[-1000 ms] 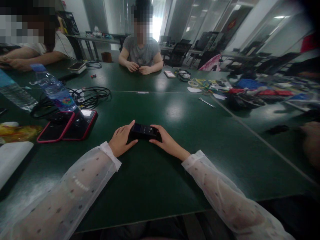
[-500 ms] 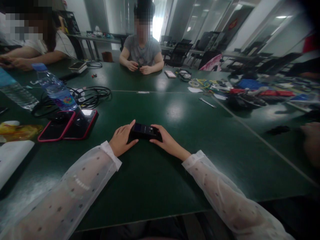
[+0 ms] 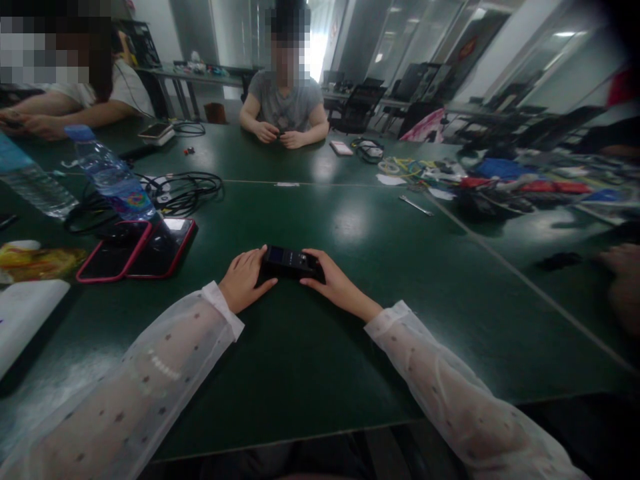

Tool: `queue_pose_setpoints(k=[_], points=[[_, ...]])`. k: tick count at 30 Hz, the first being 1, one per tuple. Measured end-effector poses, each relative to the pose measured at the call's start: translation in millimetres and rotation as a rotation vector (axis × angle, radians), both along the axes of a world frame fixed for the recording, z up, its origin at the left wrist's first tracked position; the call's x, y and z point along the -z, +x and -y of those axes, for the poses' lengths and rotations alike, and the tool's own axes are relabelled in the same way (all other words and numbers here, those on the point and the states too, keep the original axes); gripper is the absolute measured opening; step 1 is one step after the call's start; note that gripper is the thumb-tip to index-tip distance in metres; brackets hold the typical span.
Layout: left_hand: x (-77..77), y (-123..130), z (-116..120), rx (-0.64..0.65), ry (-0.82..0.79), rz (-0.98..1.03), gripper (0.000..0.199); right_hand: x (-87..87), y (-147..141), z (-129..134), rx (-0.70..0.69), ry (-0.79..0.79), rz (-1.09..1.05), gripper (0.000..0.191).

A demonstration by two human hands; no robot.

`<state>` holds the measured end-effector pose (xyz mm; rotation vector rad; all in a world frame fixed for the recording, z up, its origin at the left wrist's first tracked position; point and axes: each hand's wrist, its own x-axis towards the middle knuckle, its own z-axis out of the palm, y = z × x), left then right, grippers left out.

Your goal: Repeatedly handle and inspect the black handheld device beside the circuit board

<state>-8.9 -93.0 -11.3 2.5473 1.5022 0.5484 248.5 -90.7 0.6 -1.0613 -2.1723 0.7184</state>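
A small black handheld device (image 3: 291, 261) with a dark screen at its left end and small pale buttons or markings toward its right is held low over the green table (image 3: 310, 373), or rests on it; I cannot tell which. My left hand (image 3: 245, 277) grips its left end, thumb along the near side. Around the right end wraps my right hand (image 3: 333, 279), with its thumb also at the near edge. Its underside is hidden.
Left of my hands lie a red-rimmed phone (image 3: 165, 250) and a red frame-like case (image 3: 113, 257). Behind them stand a water bottle (image 3: 113, 177) and coiled black cables (image 3: 195, 187). A wrench (image 3: 416, 205) lies farther right, before heaped cables (image 3: 520, 187). A person (image 3: 285, 100) sits opposite.
The fingers of my left hand have come down a little onto the device's left end. My right hand and the device stay in place.
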Motion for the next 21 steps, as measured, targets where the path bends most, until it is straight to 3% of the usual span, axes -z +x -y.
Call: queue_pose_setpoints(k=[21], points=[[-1.7,0.6,0.5,-0.002,-0.017,-0.018,0.073,-1.1,1.8,0.5,0.025,-0.068,-0.077,0.057]])
